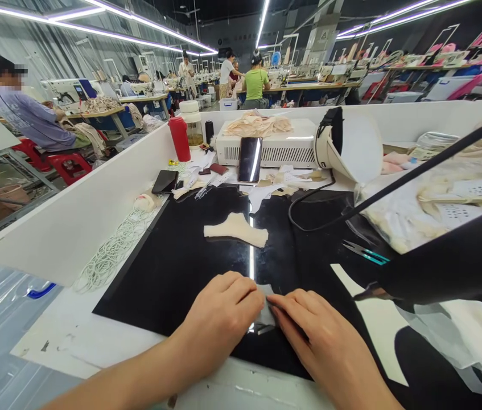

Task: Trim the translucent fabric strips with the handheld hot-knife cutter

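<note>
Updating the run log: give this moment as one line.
left hand: on grey sheet; right hand: on same sheet; cream cutout: beyond hands, on black surface; thread snips: right of hands

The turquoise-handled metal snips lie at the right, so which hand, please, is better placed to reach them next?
Probably the right hand: it is nearer the snips, while the left hand lies farther across. Both hands, though, are at a small translucent grey sheet.

Mat (147,285) lies open left of the hands (223,310); cable (394,187) bars forward-right.
</note>
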Tool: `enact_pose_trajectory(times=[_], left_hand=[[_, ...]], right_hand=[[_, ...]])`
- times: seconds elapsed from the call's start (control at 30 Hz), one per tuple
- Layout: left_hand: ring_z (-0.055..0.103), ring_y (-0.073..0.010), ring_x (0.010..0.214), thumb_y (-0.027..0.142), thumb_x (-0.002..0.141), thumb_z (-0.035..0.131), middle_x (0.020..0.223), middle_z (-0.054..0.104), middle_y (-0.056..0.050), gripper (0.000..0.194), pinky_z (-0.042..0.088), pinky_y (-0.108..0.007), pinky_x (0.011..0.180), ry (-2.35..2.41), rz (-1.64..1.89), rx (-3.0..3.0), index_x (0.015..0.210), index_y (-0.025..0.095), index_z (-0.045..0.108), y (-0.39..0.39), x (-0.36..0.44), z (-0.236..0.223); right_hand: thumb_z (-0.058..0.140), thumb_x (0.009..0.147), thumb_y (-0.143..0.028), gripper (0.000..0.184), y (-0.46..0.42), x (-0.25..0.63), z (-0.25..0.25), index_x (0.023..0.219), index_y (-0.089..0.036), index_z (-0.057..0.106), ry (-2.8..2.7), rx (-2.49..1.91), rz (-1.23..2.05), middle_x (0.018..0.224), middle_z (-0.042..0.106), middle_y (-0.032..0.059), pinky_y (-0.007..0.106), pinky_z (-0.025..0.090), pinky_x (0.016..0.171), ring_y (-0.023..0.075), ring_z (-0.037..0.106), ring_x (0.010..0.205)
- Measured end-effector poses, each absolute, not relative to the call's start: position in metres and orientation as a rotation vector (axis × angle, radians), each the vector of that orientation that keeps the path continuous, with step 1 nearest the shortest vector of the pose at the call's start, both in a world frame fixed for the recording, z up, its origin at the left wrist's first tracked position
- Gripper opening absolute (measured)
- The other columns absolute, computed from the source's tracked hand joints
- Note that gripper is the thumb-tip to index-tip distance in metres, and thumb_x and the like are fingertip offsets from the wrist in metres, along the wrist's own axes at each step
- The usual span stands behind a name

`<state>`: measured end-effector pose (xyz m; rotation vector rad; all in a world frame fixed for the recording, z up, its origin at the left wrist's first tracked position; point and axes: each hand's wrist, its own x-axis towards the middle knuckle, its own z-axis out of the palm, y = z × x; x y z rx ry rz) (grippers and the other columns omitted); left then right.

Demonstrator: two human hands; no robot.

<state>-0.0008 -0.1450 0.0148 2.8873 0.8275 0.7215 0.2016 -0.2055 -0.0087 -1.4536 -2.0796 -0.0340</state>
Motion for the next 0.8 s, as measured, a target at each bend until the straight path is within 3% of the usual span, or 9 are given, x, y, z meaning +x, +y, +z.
enact_pose_trajectory(times=[0.13,0.7,0.8], left_hand=[[0.066,-0.0181,0.105,0.016,0.107,0.053,0.112,0.073,-0.006,0.014,0.056,-0.033,0.099,0.67,0.809,2.898,0.108,0.012,0.065,-0.147,0.003,0.012],[0.073,-0.0183,0.108,0.024,0.111,0.046,0.112,0.077,-0.006,0.025,0.06,-0.033,0.099,0.649,0.837,2.994,0.111,0.011,0.068,-0.148,0.005,0.011],[0.073,-0.018,0.108,0.025,0.111,0.045,0.111,0.077,-0.006,0.026,0.06,-0.033,0.1,0.652,0.837,2.998,0.111,0.011,0.067,-0.148,0.005,0.011]], right_hand=[[0.04,0.109,-0.023,0.028,-0.206,0.201,-0.009,0.11,-0.02,0.068,-2.09,-1.446,-0.039,0.08,0.064,0.0026,0.035,0.051,0.066,0.0183,0.061,0.069],[0.038,0.107,-0.018,0.032,-0.202,0.197,-0.003,0.103,-0.018,0.07,-2.099,-1.431,-0.063,0.077,0.066,0.0037,0.035,0.055,0.059,0.0191,0.064,0.065],[0.041,0.107,-0.019,0.03,-0.205,0.2,0.003,0.108,-0.018,0.07,-2.078,-1.381,-0.1,0.085,0.07,0.0062,0.035,0.057,0.061,0.0193,0.067,0.07]])
